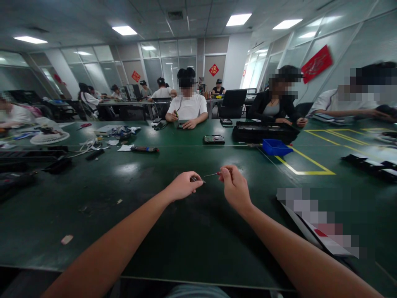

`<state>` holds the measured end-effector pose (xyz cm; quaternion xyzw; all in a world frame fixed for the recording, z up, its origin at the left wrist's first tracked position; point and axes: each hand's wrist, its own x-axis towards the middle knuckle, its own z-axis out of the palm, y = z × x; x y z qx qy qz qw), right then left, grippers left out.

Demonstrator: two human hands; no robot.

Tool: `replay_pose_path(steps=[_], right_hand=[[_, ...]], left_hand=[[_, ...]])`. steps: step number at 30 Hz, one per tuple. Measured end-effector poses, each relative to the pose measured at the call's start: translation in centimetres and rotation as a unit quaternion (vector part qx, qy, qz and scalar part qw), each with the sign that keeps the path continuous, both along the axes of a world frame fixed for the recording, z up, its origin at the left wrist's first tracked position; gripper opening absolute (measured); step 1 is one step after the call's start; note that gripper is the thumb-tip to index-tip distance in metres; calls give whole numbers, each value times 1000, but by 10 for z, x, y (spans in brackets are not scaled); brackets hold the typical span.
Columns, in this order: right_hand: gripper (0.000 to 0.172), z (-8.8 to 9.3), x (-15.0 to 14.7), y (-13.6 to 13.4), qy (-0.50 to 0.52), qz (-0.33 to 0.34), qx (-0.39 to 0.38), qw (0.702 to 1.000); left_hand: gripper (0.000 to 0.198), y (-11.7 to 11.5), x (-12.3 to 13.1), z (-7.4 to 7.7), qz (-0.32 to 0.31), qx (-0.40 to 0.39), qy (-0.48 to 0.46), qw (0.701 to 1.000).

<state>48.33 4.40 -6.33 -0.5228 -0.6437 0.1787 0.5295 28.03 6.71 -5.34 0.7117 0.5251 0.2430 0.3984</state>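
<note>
Both my arms reach out over a dark green table (124, 215). My right hand (235, 187) is closed round a small screwdriver (217, 174) with a reddish handle, its thin metal shaft pointing left. My left hand (184, 185) is pinched on a tiny dark metal part (197, 179) right at the shaft's tip. The two hands sit a little apart, just above the table's middle.
A blue bin (275, 147), a black tray (263, 132) and a circuit board (214, 139) lie further back. Yellow tape lines (305, 171) mark the right side. Papers (322, 231) lie at my right. Clutter and cables (93, 147) fill the left. Several people sit opposite.
</note>
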Motion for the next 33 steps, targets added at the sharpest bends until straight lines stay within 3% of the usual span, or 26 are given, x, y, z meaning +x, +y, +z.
replay_pose_path(steps=[4, 8, 16, 21, 33], right_hand=[[24, -1, 2, 3, 14, -13, 21, 1000], [24, 1, 3, 3, 16, -18, 18, 1000], [24, 2, 3, 2, 17, -4, 16, 1000], [25, 1, 2, 1, 20, 6, 12, 1000], [24, 2, 2, 0, 14, 25, 7, 1000]], left_hand=[[33, 13, 15, -9, -46, 121, 152, 980], [38, 24, 29, -24, -33, 142, 241, 960], [19, 36, 25, -29, 10, 136, 225, 965], [22, 42, 15, -29, 35, 125, 221, 967], [26, 52, -4, -29, 20, 99, 158, 982]])
